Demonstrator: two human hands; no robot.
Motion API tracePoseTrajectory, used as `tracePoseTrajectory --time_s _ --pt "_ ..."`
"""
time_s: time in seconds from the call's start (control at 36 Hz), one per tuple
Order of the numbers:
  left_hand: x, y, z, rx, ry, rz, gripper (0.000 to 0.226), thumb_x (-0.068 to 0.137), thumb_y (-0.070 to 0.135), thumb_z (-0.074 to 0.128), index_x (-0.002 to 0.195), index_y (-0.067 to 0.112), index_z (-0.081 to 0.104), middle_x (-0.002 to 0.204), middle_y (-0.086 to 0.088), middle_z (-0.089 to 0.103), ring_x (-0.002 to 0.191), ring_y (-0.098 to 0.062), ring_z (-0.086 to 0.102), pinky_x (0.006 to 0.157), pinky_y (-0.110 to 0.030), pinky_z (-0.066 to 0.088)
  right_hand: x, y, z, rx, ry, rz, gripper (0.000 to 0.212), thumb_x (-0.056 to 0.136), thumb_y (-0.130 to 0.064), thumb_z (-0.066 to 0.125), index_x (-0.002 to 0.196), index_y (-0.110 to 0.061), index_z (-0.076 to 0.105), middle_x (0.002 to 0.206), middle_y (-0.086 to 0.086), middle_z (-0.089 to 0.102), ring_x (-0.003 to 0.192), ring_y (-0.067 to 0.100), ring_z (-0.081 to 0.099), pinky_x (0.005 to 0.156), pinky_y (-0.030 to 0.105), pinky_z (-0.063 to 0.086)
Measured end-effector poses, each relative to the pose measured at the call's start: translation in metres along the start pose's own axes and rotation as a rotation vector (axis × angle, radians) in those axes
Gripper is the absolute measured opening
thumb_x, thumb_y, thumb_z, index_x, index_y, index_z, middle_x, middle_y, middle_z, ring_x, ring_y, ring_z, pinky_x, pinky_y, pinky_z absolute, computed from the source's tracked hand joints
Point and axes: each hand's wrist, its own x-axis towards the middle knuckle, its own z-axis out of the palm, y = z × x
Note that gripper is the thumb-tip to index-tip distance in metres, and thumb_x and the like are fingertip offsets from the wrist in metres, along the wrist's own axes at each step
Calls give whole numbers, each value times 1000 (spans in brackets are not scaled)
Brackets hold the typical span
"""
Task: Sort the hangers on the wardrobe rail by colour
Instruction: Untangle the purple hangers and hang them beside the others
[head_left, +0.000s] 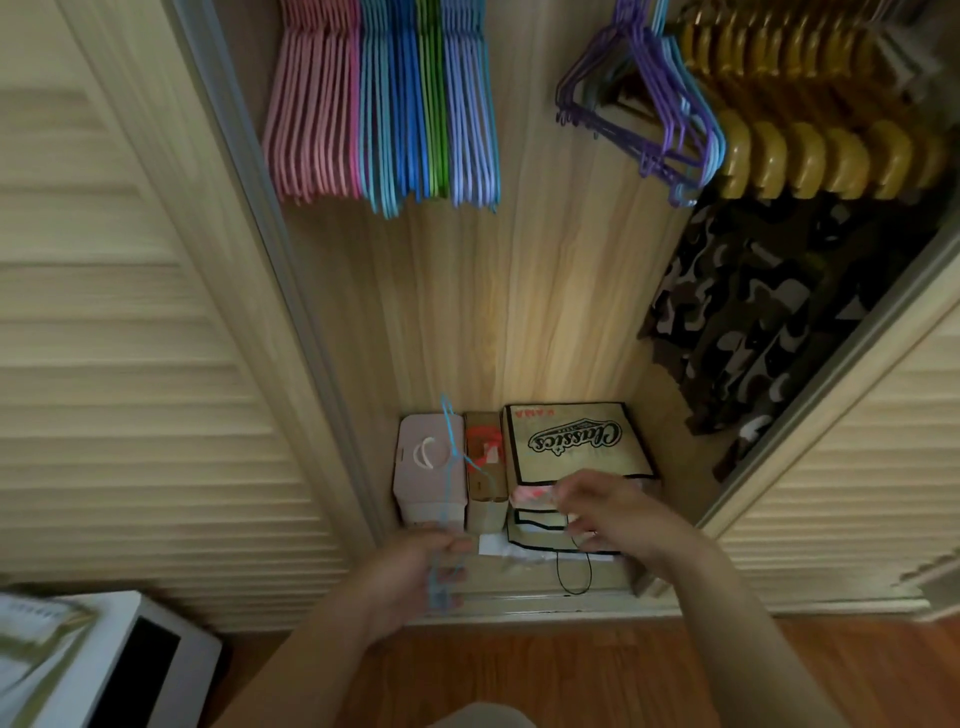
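My left hand, low and just left of centre in the frame, was closed around a light blue hanger. My fingers curled round its lower wire; the rest of it rose from my fist toward the middle of the frame, across a pale pink box on the wardrobe floor. The hanger was thin coated wire. I judged it very light, springy rather than rigid, and liable to twist in a loose hold or snag its neighbours. I judged the neck below the hook the better place to take it for hanging.

My right hand, lower centre-right, was held above a printed bag. Its fingers were bent, with something pink and white at the fingertips. Blur prevented me from telling whether it was gripped.

Along the top of the frame hung pink hangers, then blue hangers with green mixed in, well above my left hand. Purple hangers hung askew at upper right beside yellow hangers.
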Motion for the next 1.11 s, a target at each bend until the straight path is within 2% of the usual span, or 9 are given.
tracePoseTrajectory --time_s 0.08,0.17,0.22,0.33,0.53,0.61,0.72,0.89,1.11 --pt "-6 10 33 -49 -54 51 30 94 15 62 122 5 67 127 -13 68 113 -30 64 91 -41 53 -6 -3 30 -21 -233 -4 34 102 -46 53 131 -29 59 129 -9 61 114 15 64 93 36 59" --pt "-9 17 57 -127 -83 133 13 101 12 57 106 10 68 105 -10 75 101 -25 69 81 -36 56 -11 -8 51 -18 -305 -45 41 102 -49 50 141 -33 51 132 -14 59 121 7 57 100 39 55" --pt "-8 21 64 -125 -97 152 11 103 14 56 97 14 66 91 -5 75 89 -18 70 79 -32 53 -11 -11 53 -51 -276 -86 39 103 -46 51 140 -34 49 128 -18 58 121 4 56 103 38 52" --pt "-6 30 68 -100 -118 185 13 104 18 58 97 13 68 98 -8 76 94 -19 72 94 -35 51 -7 -12 47 -71 -202 -166 31 103 -43 54 133 -35 55 122 -13 63 116 6 61 101 34 53" --pt "0 38 80 -45 -58 175 13 102 19 59 95 13 68 93 -6 67 79 -20 60 71 -29 42 4 -5 57 22 -46 -134 18 88 -22 53 101 -18 65 79 2 61 78 16 56 73 36 46" --pt "2 39 87 -31 -49 196 16 103 17 58 111 8 70 102 -9 71 97 -23 63 83 -30 46 7 -7 61 -35 45 -132 18 94 -18 50 104 -21 65 93 8 71 85 21 65 76 34 49" --pt "4 41 90 -25 -12 205 15 103 18 59 107 11 72 104 -9 75 102 -23 68 92 -32 49 14 -4 61 -169 180 -140 32 86 -36 48 109 -23 66 109 12 61 100 26 63 88 43 55" --pt "6 44 94 4 1 187 11 103 22 60 99 15 68 91 -3 75 93 -22 70 89 -38 54 18 -5 60 -429 278 -124 62 75 -53 27 113 -22 66 106 11 61 110 30 46 98 42 37" --pt "1 45 97 56 42 175 12 104 24 60 102 14 65 90 -4 72 89 -22 69 74 -33 56 14 -5 61 -309 258 -131 28 89 -36 44 102 -23 66 97 11 63 90 26 61 67 30 41"
